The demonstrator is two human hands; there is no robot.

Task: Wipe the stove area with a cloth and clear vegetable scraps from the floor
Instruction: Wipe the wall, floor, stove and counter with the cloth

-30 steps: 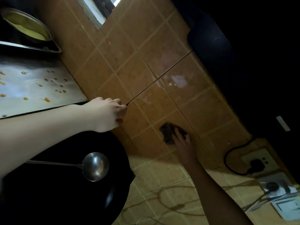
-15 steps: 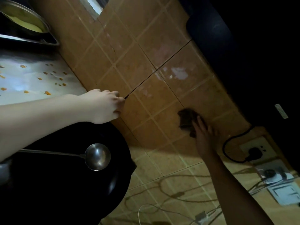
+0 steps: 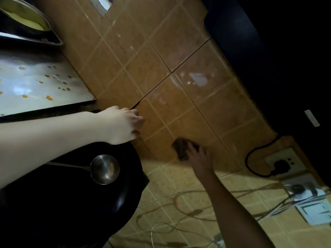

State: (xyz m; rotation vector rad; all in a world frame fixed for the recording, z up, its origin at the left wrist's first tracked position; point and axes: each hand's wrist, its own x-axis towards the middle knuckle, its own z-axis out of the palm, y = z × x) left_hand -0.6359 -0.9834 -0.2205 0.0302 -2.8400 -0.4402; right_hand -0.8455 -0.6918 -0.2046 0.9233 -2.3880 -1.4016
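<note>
The view is tilted. My right hand point(image 3: 198, 158) presses a dark cloth point(image 3: 180, 146) flat against the tan tiled wall point(image 3: 211, 111) behind the stove, with my fingers spread over it. My left hand point(image 3: 123, 124) rests at the wall's base with its fingers curled, just past the corner of the steel counter point(image 3: 35, 90). I see nothing in it. Small orange scraps point(image 3: 49, 98) dot that counter. No floor is in view.
A black wok point(image 3: 75, 203) with a steel ladle point(image 3: 104, 169) in it sits under my left forearm. A steel basin point(image 3: 26, 20) of yellow liquid stands at top left. At right are a wall socket with a black plug point(image 3: 281, 166), loose cables, and a dark hood point(image 3: 268, 59).
My right hand slid the cloth out along the wall toward the socket, then back toward the wok. My left hand has stayed by the counter corner.
</note>
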